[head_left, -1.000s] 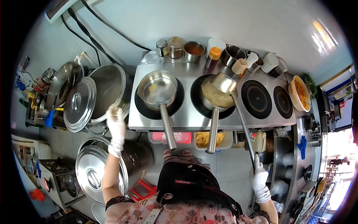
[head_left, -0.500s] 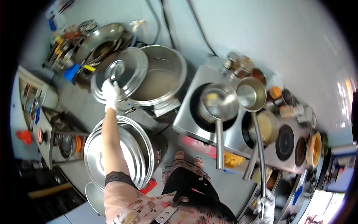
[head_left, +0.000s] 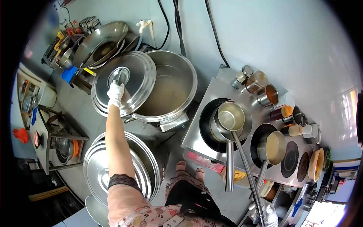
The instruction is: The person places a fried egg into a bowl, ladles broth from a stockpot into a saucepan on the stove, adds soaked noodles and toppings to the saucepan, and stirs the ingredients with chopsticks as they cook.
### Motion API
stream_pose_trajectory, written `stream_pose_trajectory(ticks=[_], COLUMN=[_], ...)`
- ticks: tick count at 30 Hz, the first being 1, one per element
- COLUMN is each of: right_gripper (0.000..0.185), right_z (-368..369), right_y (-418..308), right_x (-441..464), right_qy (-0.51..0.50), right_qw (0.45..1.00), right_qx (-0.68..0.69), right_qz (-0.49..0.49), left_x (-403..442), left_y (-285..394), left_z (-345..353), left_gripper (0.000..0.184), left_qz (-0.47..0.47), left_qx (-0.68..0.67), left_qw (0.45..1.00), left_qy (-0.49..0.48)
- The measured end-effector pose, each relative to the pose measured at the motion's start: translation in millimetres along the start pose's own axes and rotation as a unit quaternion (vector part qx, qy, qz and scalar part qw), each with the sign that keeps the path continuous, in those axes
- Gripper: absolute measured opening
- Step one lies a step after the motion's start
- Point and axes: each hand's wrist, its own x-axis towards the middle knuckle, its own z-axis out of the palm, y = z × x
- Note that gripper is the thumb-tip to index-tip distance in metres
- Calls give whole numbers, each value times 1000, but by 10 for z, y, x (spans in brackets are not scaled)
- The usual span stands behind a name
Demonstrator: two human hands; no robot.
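My left hand (head_left: 115, 94), in a white glove, has its fingers wrapped round the handle of a large steel lid (head_left: 138, 81). The lid covers the left part of a big pot (head_left: 166, 87) holding cloudy liquid. At the lower right my gloved right hand (head_left: 267, 212) is closed on the long handle of a ladle (head_left: 231, 116). The ladle's bowl is over a steel saucepan (head_left: 245, 130) on the left burner. A second saucepan (head_left: 271, 147) with pale, cloudy liquid sits on the neighbouring burner.
Below the big pot stands another large pot (head_left: 149, 151) with a lid (head_left: 99, 166) on it. Jars (head_left: 257, 81) and bottles line the stove's back edge. A wok (head_left: 99, 41) is at the upper left. A small table (head_left: 48, 140) stands at the left.
The view has turned left. My left hand has reached the lid handle and taken hold of it. The ladle has moved from the saucepan of cloudy liquid to above the left saucepan.
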Motion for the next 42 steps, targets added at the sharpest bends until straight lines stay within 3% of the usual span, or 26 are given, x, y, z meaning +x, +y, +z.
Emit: stream_pose_trajectory(ticks=[3,4,5,6,10,12,15,20,22,24,29,32,33,34,36,37,38,39,40,42], right_gripper=[75,76,79,93,89,88,70,72,70,65,41,31,29,26,23,25,28,28,31,37], right_z=[122,105,265,28,-38,-189,-385,-648,-857,-1115,-1843,-2380,-2522,-2682,-2936,-3311,-3589,-3465,-3271,-2920], right_y=[46,68,120,196,216,291,412,542,643,775,1223,1687,1882,2063,2438,2840,3051,3007,2980,3031], right_x=[42,110,208,244,213,140,-48,-370,-458,-523,-408,-99,32,196,491,751,1066,1223,1226,1144], right_qy=[10,0,81,16,40,44,69,138,170,192,217,169,139,101,49,-49,-141,-174,-130,-28], right_qw=[1000,1000,989,998,997,996,981,965,958,953,954,972,980,988,995,988,966,962,970,973], right_qx=[-23,-12,115,50,43,48,122,105,120,120,136,123,114,98,70,110,148,111,40,-92], right_qz=[-11,-10,-41,-25,-52,-65,-133,-198,-197,-202,-158,-106,-83,-60,44,94,155,180,203,210], left_x=[-164,-369,-543,-617,-813,-879,-960,-1119,-1386,-1752,-2952,-4128,-4598,-5008,-5852,-6223,-6649,-7009,-7313,-7672], left_y=[131,299,491,585,1012,1207,1350,1388,1367,1386,1230,1096,1035,864,524,258,133,-102,-311,-677], left_z=[24,-51,-151,-83,170,302,424,350,235,81,-343,-958,-1134,-1187,-1436,-1398,-1428,-1420,-1468,-1695], left_gripper=[48,50,54,62,76,79,79,74,66,65,63,52,45,34,20,18,19,20,21,23], left_qz=[85,108,128,160,225,216,211,165,216,272,342,298,222,193,296,368,273,258,238,197], left_qx=[-58,-65,-73,-62,-31,-3,18,54,40,-30,-173,-308,-442,-444,-300,-256,-330,-321,-320,-271], left_qw=[995,992,989,985,973,975,975,980,975,961,920,901,869,875,906,894,901,901,893,915], left_qy=[-20,-7,-33,-23,-42,-54,-73,-93,6,39,85,62,-5,-7,22,-3,-65,-134,-207,-224])
